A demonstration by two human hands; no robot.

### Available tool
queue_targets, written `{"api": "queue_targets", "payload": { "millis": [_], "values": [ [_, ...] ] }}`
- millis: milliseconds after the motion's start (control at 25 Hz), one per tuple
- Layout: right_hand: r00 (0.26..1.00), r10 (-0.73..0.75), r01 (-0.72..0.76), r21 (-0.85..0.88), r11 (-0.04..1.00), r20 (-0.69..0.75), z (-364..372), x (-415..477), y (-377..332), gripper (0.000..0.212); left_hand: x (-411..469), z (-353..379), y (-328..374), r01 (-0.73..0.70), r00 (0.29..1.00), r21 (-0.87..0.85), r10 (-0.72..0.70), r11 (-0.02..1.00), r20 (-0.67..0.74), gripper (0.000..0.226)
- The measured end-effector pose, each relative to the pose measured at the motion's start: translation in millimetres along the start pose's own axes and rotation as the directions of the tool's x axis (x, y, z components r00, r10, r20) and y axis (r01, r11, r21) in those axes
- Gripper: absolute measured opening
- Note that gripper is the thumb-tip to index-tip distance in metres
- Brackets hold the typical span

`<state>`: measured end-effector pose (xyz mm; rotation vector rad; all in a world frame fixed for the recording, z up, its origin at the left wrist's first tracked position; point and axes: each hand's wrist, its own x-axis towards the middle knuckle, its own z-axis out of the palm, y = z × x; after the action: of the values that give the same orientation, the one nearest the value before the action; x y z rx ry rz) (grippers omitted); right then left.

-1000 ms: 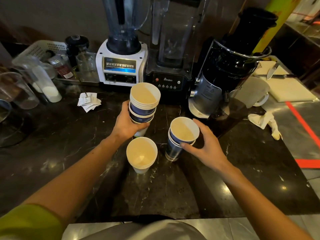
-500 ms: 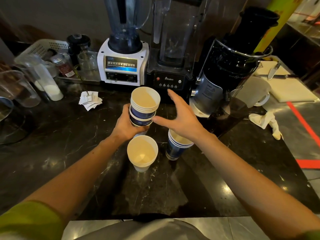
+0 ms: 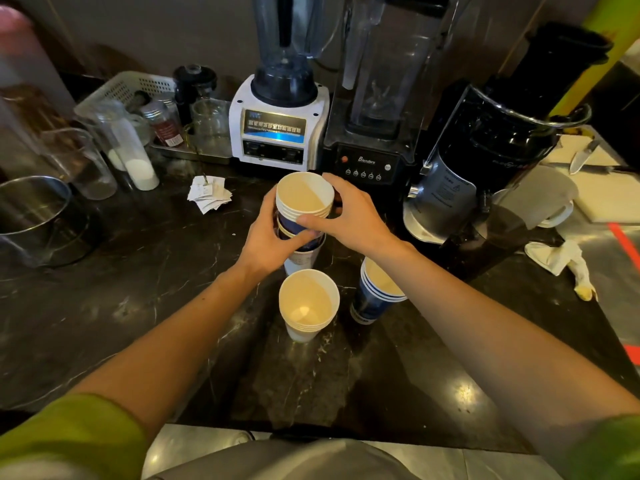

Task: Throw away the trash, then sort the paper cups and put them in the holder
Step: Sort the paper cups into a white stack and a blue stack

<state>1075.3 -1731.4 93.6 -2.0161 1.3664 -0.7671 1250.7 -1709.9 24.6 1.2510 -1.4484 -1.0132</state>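
Note:
A tall mixed stack of paper cups (image 3: 304,199), white rims on top and blue cups below, stands in the middle of the dark counter. My left hand (image 3: 268,242) wraps the lower blue part from the left. My right hand (image 3: 349,216) grips the upper cups from the right, thumb across the front. Nearer to me stands a short stack of white cups (image 3: 308,303). Beside it on the right is a stack of blue cups (image 3: 375,296), partly hidden by my right forearm. Crumpled paper slips (image 3: 209,194) lie to the left.
Two blenders (image 3: 278,129) and a black juicer (image 3: 485,150) line the back. Glass jars and a white basket (image 3: 121,88) crowd the left, with a metal pot (image 3: 33,216). A crumpled tissue (image 3: 561,258) lies at right, near a knife (image 3: 583,155) on a white board.
My right hand left the blue stack on the counter, swung across to the tall stack and closed on its upper cups. My left hand stayed on that stack.

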Motion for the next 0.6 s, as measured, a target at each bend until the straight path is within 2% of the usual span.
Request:
{"api": "queue_targets", "payload": {
  "millis": [120, 360, 520, 600],
  "values": [
    [1.0, 0.001, 0.0, 0.058, 0.998, -0.028, 0, 0, -1, 0.077, 2, -1, 3, 0.018, 1.0, 0.009, -0.018, 1.0, -0.026, 0.083],
    [0.998, 0.01, -0.006, 0.061, 0.998, -0.069, -1, -1, 3, 0.083, 0, 2, 5, 0.037, 0.999, 0.019, -0.037, 0.999, -0.028, 0.077],
    [0.989, -0.015, 0.033, 0.121, 0.992, -0.145, -7, 4, -4, 0.072, 0, 0, 5, 0.047, 0.999, -0.002, -0.047, 0.999, -0.016, 0.077],
    [0.98, -0.012, 0.05, 0.188, 0.981, -0.198, -15, 4, -10, 0.06, 1, 1, 6, 0.051, 0.999, 0.008, -0.051, 0.999, -0.01, 0.076]
  ]
}}
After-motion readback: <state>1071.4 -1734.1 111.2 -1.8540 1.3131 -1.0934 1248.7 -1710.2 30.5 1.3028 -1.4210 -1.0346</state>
